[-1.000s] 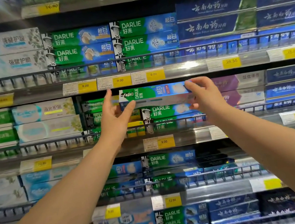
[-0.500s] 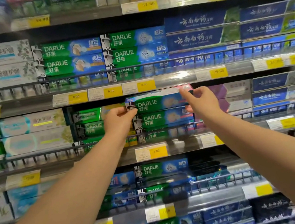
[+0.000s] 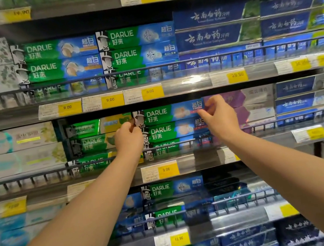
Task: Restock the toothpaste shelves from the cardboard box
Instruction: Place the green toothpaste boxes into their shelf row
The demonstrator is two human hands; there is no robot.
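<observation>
A green and blue DARLIE toothpaste box (image 3: 168, 113) lies on top of a stack of the same boxes (image 3: 168, 132) on the middle shelf (image 3: 199, 160). My left hand (image 3: 129, 139) pinches the box's left end with curled fingers. My right hand (image 3: 219, 117) pinches its right end. Both arms reach up from below. The cardboard box is not in view.
Wire rails (image 3: 169, 64) front each shelf, with yellow price tags (image 3: 165, 170) below. Dark blue boxes (image 3: 216, 25) fill the upper right, purple boxes (image 3: 239, 99) sit right of my hands, pale boxes (image 3: 13, 139) at left. More DARLIE boxes (image 3: 136, 36) stand above and below.
The box went from held in front of the shelf to lying on top of the stack. My left hand closed from spread fingers to a pinch. The camera moved closer.
</observation>
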